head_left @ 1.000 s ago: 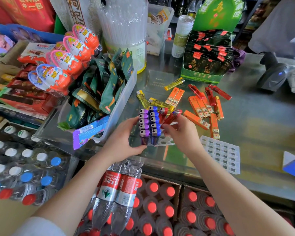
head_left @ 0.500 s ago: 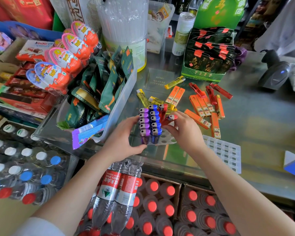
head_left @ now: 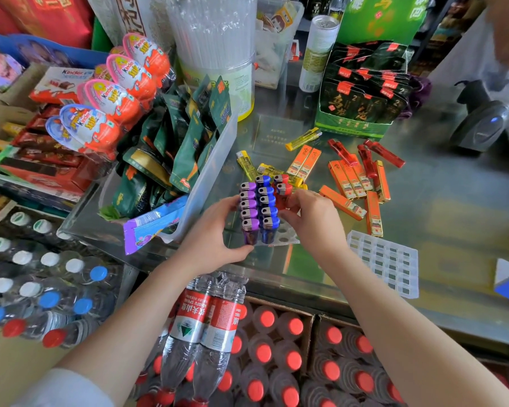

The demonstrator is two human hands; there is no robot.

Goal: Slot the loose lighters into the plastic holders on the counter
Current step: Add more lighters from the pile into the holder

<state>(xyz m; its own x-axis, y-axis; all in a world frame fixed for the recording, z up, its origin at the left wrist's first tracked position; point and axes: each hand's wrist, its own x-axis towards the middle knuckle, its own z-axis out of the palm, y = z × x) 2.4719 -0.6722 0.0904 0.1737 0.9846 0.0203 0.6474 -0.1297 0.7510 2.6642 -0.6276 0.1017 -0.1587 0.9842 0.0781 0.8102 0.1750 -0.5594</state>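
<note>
A clear plastic holder (head_left: 285, 234) sits on the glass counter (head_left: 453, 218), with a row of purple lighters (head_left: 249, 207) and a row of blue lighters (head_left: 267, 205) standing in it. My left hand (head_left: 209, 239) grips the holder's left side. My right hand (head_left: 312, 214) pinches a red lighter (head_left: 283, 193) standing upright in the third row, behind another red one. Loose yellow lighters (head_left: 246, 161), orange lighters (head_left: 350, 179) and red lighters (head_left: 365, 155) lie on the counter beyond. A second holder (head_left: 385, 262), white and without lighters, lies to the right.
A clear bin of green snack packets (head_left: 182, 148) stands left of the holder. A green display box (head_left: 362, 92), a straw tub (head_left: 218, 48) and a barcode scanner (head_left: 482, 124) stand at the back. Water bottles (head_left: 206, 333) fill the space below the counter edge.
My right hand brought a red lighter from tilted above the holder down to upright in the third row. My left hand has kept its hold on the holder.
</note>
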